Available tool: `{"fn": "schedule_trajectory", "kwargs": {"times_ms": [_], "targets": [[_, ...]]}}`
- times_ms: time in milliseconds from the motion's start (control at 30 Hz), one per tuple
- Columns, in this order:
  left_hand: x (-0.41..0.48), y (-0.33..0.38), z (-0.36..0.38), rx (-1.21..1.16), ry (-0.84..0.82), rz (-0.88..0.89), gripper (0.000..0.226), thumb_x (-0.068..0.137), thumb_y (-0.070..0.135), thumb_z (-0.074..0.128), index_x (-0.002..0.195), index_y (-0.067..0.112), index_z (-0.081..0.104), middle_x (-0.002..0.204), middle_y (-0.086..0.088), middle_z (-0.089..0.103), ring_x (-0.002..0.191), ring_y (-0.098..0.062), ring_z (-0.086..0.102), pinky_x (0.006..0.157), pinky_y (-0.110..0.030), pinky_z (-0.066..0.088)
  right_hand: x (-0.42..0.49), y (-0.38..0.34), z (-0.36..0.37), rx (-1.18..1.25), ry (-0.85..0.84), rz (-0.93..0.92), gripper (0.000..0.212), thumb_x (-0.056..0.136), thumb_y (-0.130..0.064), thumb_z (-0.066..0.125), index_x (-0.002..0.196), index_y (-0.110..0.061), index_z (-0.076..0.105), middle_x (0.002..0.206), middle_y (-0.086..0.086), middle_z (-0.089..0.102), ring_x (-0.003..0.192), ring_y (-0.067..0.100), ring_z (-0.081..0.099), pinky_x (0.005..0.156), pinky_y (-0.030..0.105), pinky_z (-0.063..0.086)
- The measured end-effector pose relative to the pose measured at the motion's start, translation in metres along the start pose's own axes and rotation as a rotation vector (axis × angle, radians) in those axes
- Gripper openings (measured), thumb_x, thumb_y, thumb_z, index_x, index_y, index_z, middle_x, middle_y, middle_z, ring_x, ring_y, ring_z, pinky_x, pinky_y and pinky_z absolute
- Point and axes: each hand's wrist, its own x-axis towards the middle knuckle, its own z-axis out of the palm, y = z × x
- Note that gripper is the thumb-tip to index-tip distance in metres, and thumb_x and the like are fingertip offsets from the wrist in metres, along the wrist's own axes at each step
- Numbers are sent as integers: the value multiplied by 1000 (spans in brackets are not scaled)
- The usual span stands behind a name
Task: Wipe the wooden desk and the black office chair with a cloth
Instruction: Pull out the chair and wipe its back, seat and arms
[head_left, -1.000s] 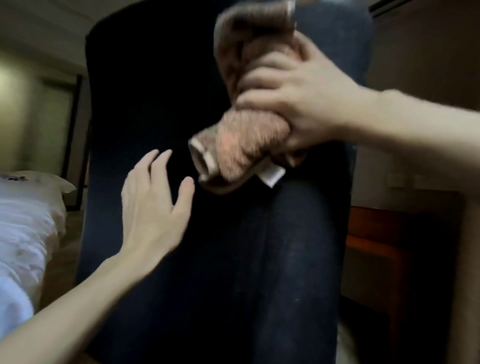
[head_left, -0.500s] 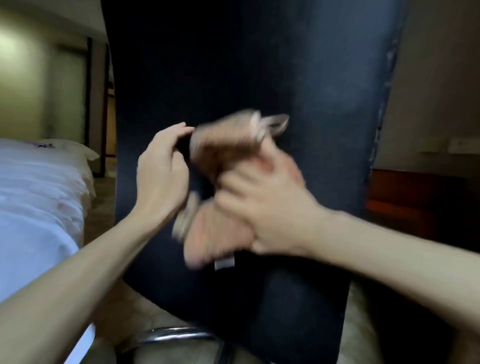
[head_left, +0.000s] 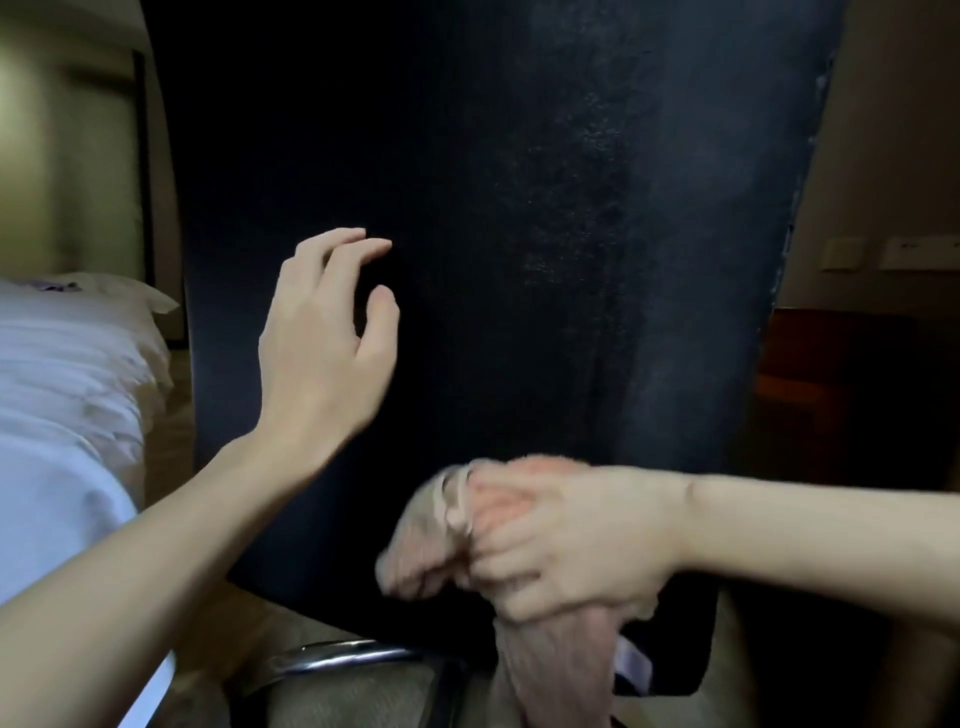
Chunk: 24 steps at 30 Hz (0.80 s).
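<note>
Wiping chair (head_left: 519, 260): right hand (head_left: 566, 545) clenches cloth (head_left: 550, 670) at 5 o'clock, by the backrest's lower edge; left hand (head_left: 317, 358), fingers loose and empty, hovers at 9 o'clock. Desk (head_left: 831, 374) at 3 o'clock, wiped or not unclear; backrest seemingly almost done

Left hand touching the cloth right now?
Apart. Head view shows black chair back between the left hand and the cloth, which the right hand grips.

The room is dim. The brightest patches sit at the left, the white bed (head_left: 62, 389) and the yellowish wall (head_left: 62, 156), both soft and smeared. The black chair back (head_left: 519, 260) is nearly featureless, with a faint grainy sheen right of centre. The cloth (head_left: 431, 540) and right hand (head_left: 561, 545) are motion-blurred, and straight lines bow near the edges.
</note>
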Motion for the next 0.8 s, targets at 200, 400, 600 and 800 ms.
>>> {"fn": "schedule_trajectory", "kwargs": {"times_ms": [200, 400, 600, 800], "targets": [[-8, 12, 20, 339, -91, 99, 69, 99, 49, 43, 152, 5, 36, 162, -16, 30, 139, -35, 33, 112, -48, 34, -102, 113, -36, -91, 316, 436, 46, 93, -40, 53, 129, -14, 68, 135, 13, 64, 130, 33, 57, 114, 68, 25], [-16, 5, 26, 538, -193, 159, 84, 99, 62, 27, 165, 11, 14, 171, -17, 9, 154, -35, 22, 120, -56, 34, -175, 159, -67, -295, 322, 762, 70, 93, -67, 44, 141, -19, 59, 144, 8, 58, 137, 31, 50, 112, 64, 22], [-8, 4, 19, 493, -150, 168, 77, 97, 59, 33, 163, 18, 29, 165, -17, 26, 137, -38, 38, 105, -56, 38, -206, 200, -102, -324, 340, 985, 81, 81, -68, 63, 147, -24, 51, 146, 5, 54, 137, 35, 45, 114, 65, 23], [15, 33, 21, 341, -97, -76, 82, 97, 69, 25, 163, 21, 16, 167, -17, 16, 146, -39, 22, 112, -63, 28, -200, 204, -102, -284, 482, 1107, 83, 81, -62, 65, 148, -15, 51, 154, 18, 43, 144, 41, 35, 116, 57, 31]]}}
